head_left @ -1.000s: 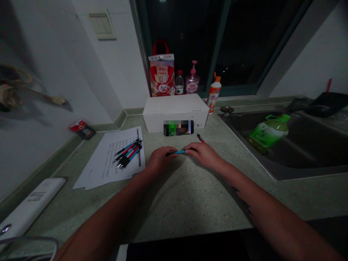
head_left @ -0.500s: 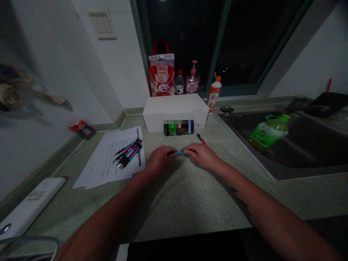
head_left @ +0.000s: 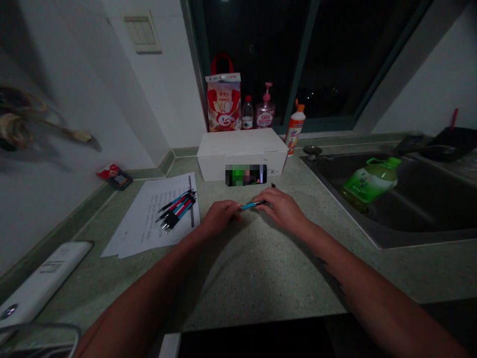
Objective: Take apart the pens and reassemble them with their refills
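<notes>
Between my two hands, just above the counter, is a blue pen point(head_left: 249, 205) with dark ends. My left hand point(head_left: 222, 215) pinches its left end with closed fingers. The fingers of my right hand point(head_left: 282, 207) close on the dark right end. Behind my right hand, most of another pen point(head_left: 274, 186) is hidden, with only its dark tip showing. To the left, several blue, red and black pens point(head_left: 178, 208) lie in a pile on printed paper sheets point(head_left: 138, 214). A phone point(head_left: 257, 175) leans against a white box point(head_left: 242, 144) beyond my hands.
A sink point(head_left: 372, 233) on the right holds a large green bottle point(head_left: 372, 181). Behind the box stand a red bag point(head_left: 224, 104), a small bottle point(head_left: 247, 114), a pink pump bottle point(head_left: 265, 112) and an orange-capped bottle point(head_left: 295, 128). A white device point(head_left: 44, 278) lies at the left.
My hands have moved slightly apart, and more of the blue pen shows between them. My right hand now covers most of the red pen behind it.
</notes>
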{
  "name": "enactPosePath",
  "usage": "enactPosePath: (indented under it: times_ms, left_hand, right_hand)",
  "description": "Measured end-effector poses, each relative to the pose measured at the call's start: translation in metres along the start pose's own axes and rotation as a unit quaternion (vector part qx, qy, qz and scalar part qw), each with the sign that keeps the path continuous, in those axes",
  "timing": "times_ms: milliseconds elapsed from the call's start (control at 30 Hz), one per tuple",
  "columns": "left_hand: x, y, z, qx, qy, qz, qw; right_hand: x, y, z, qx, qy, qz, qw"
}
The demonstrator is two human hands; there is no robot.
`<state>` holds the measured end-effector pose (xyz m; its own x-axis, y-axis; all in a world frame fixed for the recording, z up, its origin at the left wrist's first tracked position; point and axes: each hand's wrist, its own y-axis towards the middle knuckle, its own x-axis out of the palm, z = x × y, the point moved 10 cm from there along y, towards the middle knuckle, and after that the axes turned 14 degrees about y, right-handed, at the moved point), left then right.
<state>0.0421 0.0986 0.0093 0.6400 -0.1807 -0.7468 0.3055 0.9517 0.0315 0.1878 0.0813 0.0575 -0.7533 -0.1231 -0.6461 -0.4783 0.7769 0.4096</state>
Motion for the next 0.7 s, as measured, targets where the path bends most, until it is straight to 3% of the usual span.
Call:
enactPosePath:
  times_ms: [133, 333, 500, 700]
  left_hand:
    - [-0.006, 0.000, -0.002, -0.017, -0.039, 0.023, 0.999]
    - [-0.002, 0.000, -0.008, -0.041, -0.107, 0.025, 0.993]
    - [-0.007, -0.002, -0.007, -0.035, -0.097, 0.056, 0.993]
    - [-0.014, -0.004, 0.008, 0.012, -0.097, 0.054, 0.994]
  right_hand:
    - [-0.002, 0.002, 0.003, 0.013, 0.036, 0.013, 0.999]
    - [-0.010, 0.000, 0.029, 0.108, 0.053, 0.071, 0.990]
    - [0.008, -0.001, 0.025, 0.102, 0.132, 0.025, 0.986]
    - [0.025, -0.003, 0.019, 0.072, 0.033, -0.038, 0.996]
